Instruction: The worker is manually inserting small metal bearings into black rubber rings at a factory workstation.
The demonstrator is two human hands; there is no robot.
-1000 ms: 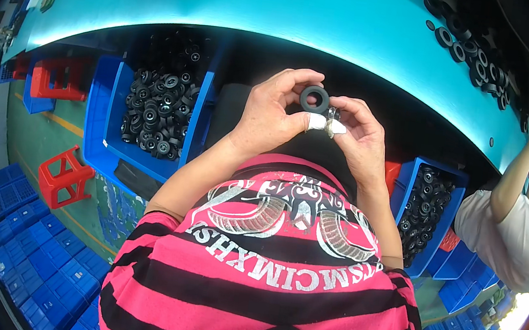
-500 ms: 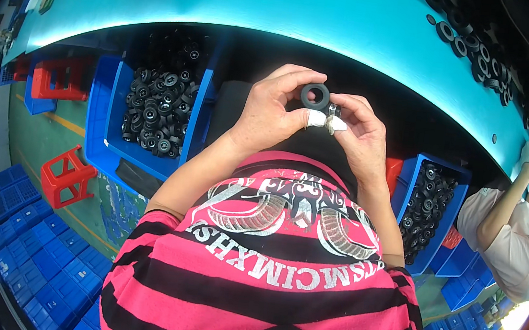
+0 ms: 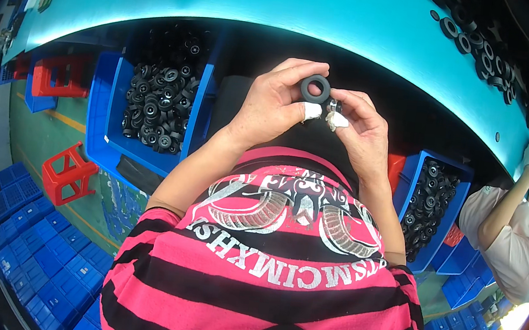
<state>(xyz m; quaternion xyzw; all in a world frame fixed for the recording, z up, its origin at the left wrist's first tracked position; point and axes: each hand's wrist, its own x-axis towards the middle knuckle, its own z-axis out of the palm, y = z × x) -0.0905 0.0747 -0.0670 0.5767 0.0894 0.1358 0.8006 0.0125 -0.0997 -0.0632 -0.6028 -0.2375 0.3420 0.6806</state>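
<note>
My left hand (image 3: 270, 102) pinches a small black rubber tyre (image 3: 325, 92) between fingers and thumb, its round hole facing up toward me. Just to its right, my right hand (image 3: 365, 129) holds a small shiny wheel hub (image 3: 334, 106), partly hidden by the fingers. The tyre and hub are close together, side by side. White coverings wrap both thumb tips. Both hands are above my lap, near the table's front edge.
A turquoise table (image 3: 244, 0) spans the far side, with loose black tyres (image 3: 485, 63) at its right. Blue bins of black wheels stand left (image 3: 96, 123) and right (image 3: 407, 175). A red stool (image 3: 70, 172) stands left. A gloved co-worker (image 3: 509, 225) is at right.
The tyre has tilted to face me more and moved slightly up. My thumbs have spread a little apart, widening the space between the hands.
</note>
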